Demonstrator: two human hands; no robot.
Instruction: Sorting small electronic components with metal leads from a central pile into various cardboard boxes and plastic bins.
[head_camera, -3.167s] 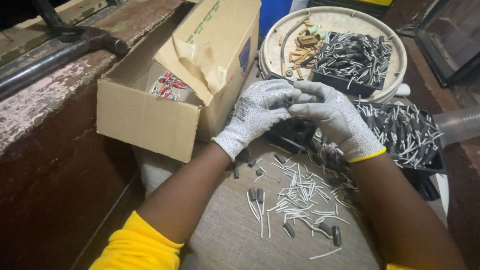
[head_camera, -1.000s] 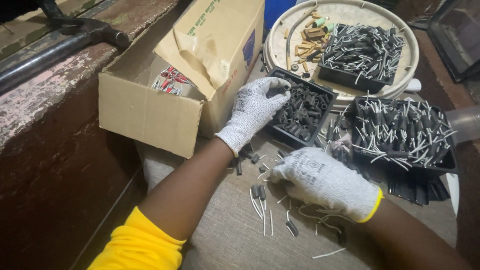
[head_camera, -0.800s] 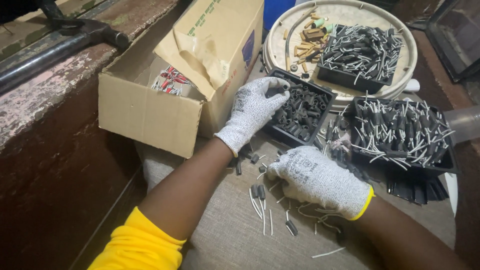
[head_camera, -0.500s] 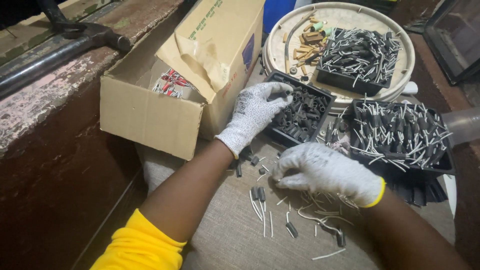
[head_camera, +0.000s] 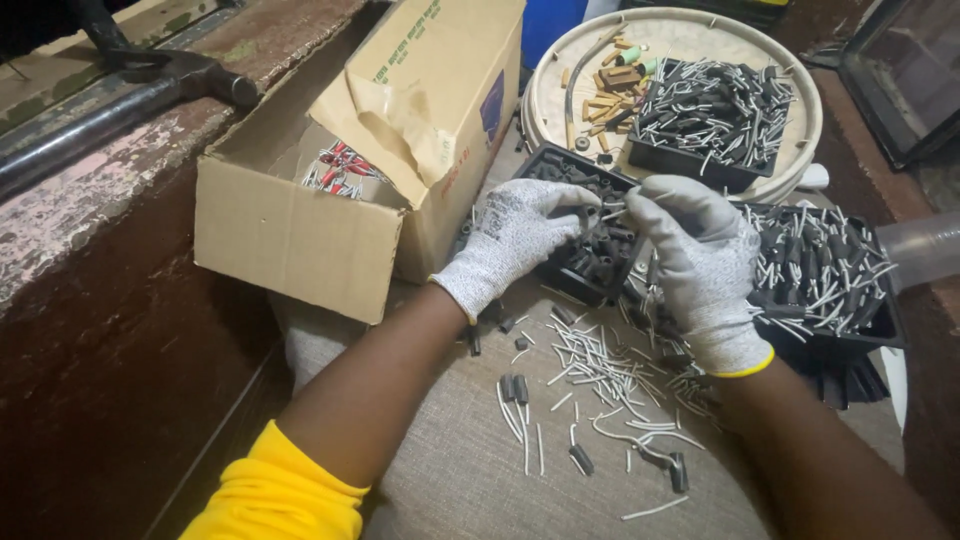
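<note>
Your left hand (head_camera: 520, 240) and right hand (head_camera: 700, 265), both in grey knit gloves, meet fingertip to fingertip over the shallow black plastic tray (head_camera: 585, 240) of dark sleeves. They pinch one small dark sleeved wire piece (head_camera: 612, 208), its long axis roughly left to right between them. Beside the tray stands an open brown cardboard box (head_camera: 300, 240); loose white wire offcuts (head_camera: 600, 370) lie on the cloth below.

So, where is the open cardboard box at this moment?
In the head view, the cardboard box stands upper left, just left of the left hand and the small black tray.
</note>
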